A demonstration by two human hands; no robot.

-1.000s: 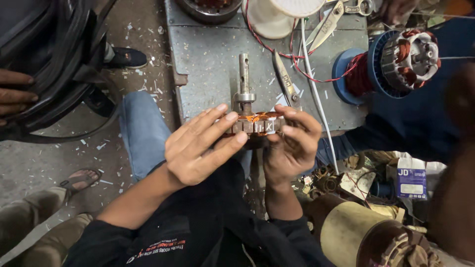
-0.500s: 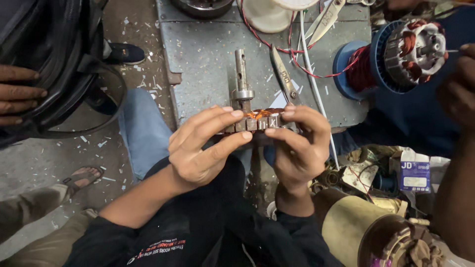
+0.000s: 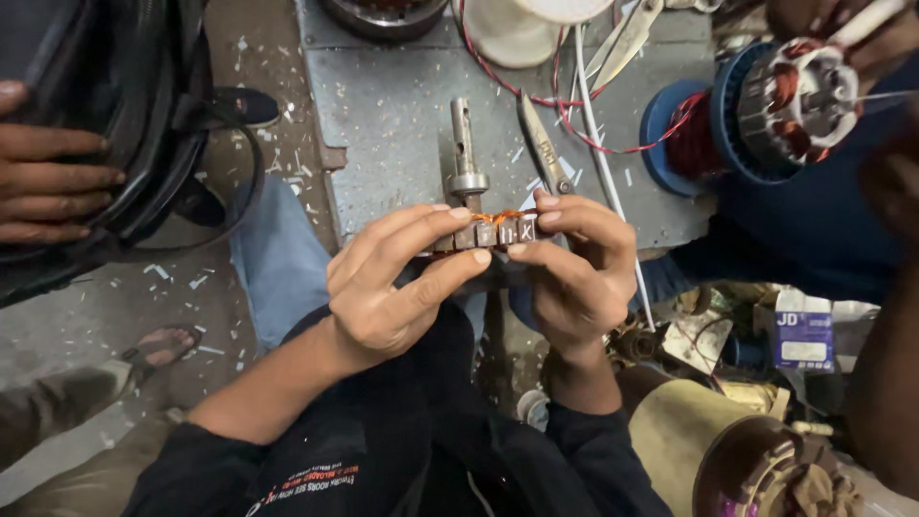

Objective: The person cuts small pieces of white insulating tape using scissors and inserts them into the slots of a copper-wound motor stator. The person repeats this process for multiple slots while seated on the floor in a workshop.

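While both of my hands close around the small motor rotor, its steel shaft points away from me over the grey metal worktop, so that the slotted core faces up where I can see it. My left hand wraps the near side, thumb beneath and fingers laid flat across the top, steadying the piece against turning. My right hand pinches the other end, fingertips curled over the copper-coloured wire that shows along the upper edge of the core. Each hand is thus closed on the rotor, which sits between them just above the front edge of the worktop. A pair of scissors lies just beyond my right fingers, and a red wire runs across the worktop toward a blue-rimmed winding that another person holds at the right. A second person's hand rests on a black bag at the left.

Compared with the frame a second earlier, my hands and the rotor sit in much the same place; my left fingers reach a little further across the core, and the neighbour's winding has shifted slightly.
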